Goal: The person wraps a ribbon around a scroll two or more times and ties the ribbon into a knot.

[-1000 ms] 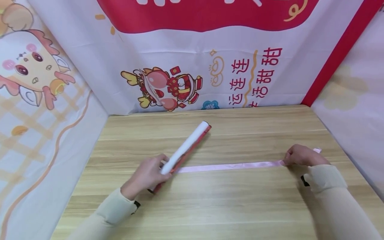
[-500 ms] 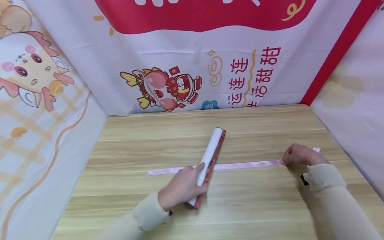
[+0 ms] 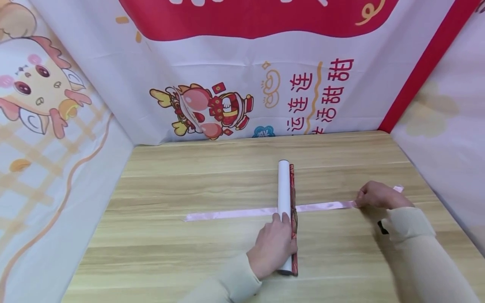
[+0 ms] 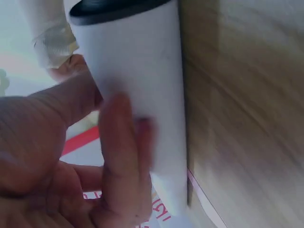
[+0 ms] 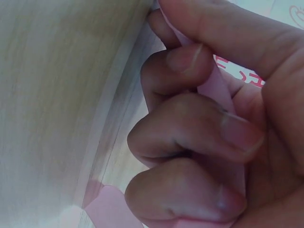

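Note:
A white rolled-up scroll [image 3: 284,189] with a dark end rim and a red patterned strip along its right side lies across a pink satin ribbon [image 3: 231,213]. My left hand [image 3: 273,244] grips the scroll's nearer half; in the left wrist view, blurred fingers [image 4: 118,156] lie along the white scroll [image 4: 142,80]. At the right, my right hand [image 3: 382,195] pinches the ribbon near its right end. Seen from the right wrist, the fingers [image 5: 190,123] curl over the pink ribbon [image 5: 218,90], part of which they hide.
A wood-grain table [image 3: 182,176] carries everything. Printed white and red cloth [image 3: 227,54] hangs behind it, and further cloth walls [image 3: 41,147] flank both sides. The ribbon's loose left end lies flat on the table.
My left hand has carried the scroll rightward along the ribbon and turned it from slanted to nearly straight front-to-back, uncovering the ribbon's left end. The right hand stays put.

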### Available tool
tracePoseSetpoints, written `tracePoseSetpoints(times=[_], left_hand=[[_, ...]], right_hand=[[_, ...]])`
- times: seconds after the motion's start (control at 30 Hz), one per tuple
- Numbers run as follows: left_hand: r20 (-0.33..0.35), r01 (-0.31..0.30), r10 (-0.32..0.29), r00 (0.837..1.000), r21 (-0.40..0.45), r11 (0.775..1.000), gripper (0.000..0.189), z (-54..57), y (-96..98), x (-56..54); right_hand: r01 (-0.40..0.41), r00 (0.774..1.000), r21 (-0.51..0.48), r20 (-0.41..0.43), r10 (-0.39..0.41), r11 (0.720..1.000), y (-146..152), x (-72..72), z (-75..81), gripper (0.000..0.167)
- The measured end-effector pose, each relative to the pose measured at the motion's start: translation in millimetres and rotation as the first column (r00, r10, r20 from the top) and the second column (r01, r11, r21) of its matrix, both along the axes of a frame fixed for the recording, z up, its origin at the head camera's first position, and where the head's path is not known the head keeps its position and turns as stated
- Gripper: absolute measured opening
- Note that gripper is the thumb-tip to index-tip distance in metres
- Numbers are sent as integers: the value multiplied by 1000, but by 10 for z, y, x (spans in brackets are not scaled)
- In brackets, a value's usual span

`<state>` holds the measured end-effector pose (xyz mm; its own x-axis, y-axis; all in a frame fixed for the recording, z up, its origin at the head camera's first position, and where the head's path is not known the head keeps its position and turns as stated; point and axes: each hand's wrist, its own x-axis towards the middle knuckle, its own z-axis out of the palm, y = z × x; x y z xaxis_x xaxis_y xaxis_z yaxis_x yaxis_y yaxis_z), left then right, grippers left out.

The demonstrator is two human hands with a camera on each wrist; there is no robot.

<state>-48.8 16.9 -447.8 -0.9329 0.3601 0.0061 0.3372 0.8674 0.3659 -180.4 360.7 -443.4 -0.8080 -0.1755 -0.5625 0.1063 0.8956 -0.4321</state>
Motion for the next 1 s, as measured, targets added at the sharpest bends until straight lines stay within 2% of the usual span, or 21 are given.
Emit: tracePoseSetpoints(times=[0.13, 0.2, 0.27, 0.33, 0.4, 0.47, 0.53, 0.6, 0.67, 0.77, 0.87, 1.0], left_hand=[[35, 21, -20, 999, -27, 999, 50, 3, 32, -24], [88, 31, -30, 996, -13, 999, 49, 35, -21, -63], [100, 55, -55, 993, -2, 998, 40, 53, -146, -143], [73, 54, -53, 996, -15, 998, 30, 43, -347, -244], [-17, 49, -50, 999, -66, 997, 17, -4, -605, -363], [-88, 16, -27, 996, -122, 992, 8, -64, -872, -468], [-99, -12, -5, 995, -166, 986, 3, -107, -1117, -553], [-51, -17, 8, 999, -166, 986, 3, -126, -1317, -625], [36, -15, 20, 999, -134, 991, 5, -134, -1468, -680], [144, 7, 1, 990, -58, 998, 11, -133, -1624, -742], [204, 41, -41, 978, 5, 999, 15, -125, -1729, -787], [225, 99, -114, 968, 75, 992, 15, -97, -1861, -867]], right_hand=[[0, 1000, 0, 2, 0, 1000, 18, 0, 9, 23], [3, 1000, 0, 6, -3, 1000, 21, -3, 9, 23], [5, 1000, -3, 5, -5, 1000, 19, -4, 5, 23], [6, 1000, -7, 4, -6, 1000, 14, -2, 2, 23], [4, 1000, -14, 1, -4, 1000, 10, 2, -1, 24], [-4, 1000, -18, -7, 4, 1000, 12, 6, -3, 24], [-13, 1000, -13, -18, 13, 1000, 22, 13, -5, 24], [-19, 999, -4, -28, 19, 1000, 33, 24, -5, 23], [-12, 1000, 4, -26, 12, 1000, 43, 26, -3, 22], [-2, 1000, 10, -19, 3, 1000, 44, 21, -8, 21], [-4, 1000, 9, -20, 4, 1000, 22, 16, -13, 22], [-5, 999, 1, -34, 5, 1000, -49, 27, -6, 23]])
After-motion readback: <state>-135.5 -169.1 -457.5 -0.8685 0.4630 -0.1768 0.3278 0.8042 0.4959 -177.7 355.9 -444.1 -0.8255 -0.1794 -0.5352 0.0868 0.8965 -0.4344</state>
